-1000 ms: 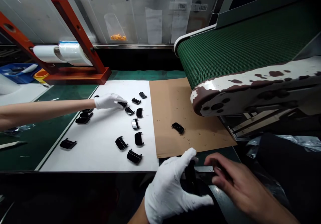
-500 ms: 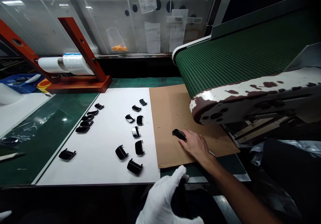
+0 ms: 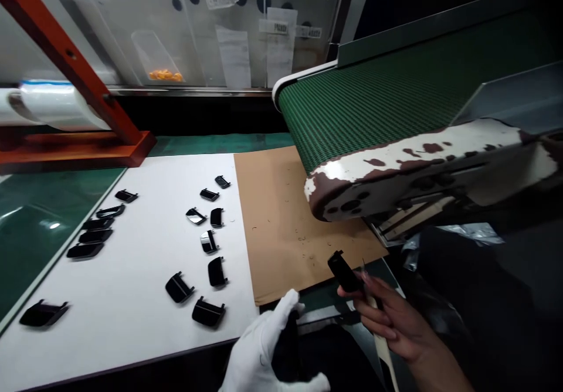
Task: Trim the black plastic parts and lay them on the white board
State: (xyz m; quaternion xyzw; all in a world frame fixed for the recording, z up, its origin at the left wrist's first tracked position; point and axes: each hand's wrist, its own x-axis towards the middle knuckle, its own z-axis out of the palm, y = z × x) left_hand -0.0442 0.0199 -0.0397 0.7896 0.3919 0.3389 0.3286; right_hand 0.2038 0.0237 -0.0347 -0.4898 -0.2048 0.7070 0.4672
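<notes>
Black clip (image 3: 344, 272), one in right hand (image 3: 396, 327), fourteen on sheet (image 3: 132, 298)

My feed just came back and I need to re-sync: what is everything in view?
table: 1, green, left
white sheet: 1, white, on the table
black parts: 14, glossy black, lying on the white sheet
cardboard: 1, brown, right of the white sheet
conveyor belt: 1, green, upper right, its end above the cardboard
stand: 1, orange-red, far left
film roll: 1, whitish, on the stand
held black part: 1, black, above the cardboard's near edge
left hand: 1, white glove, bottom centre, grip unclear
right hand: 1, bare, bottom right, gripping the held black part
</notes>
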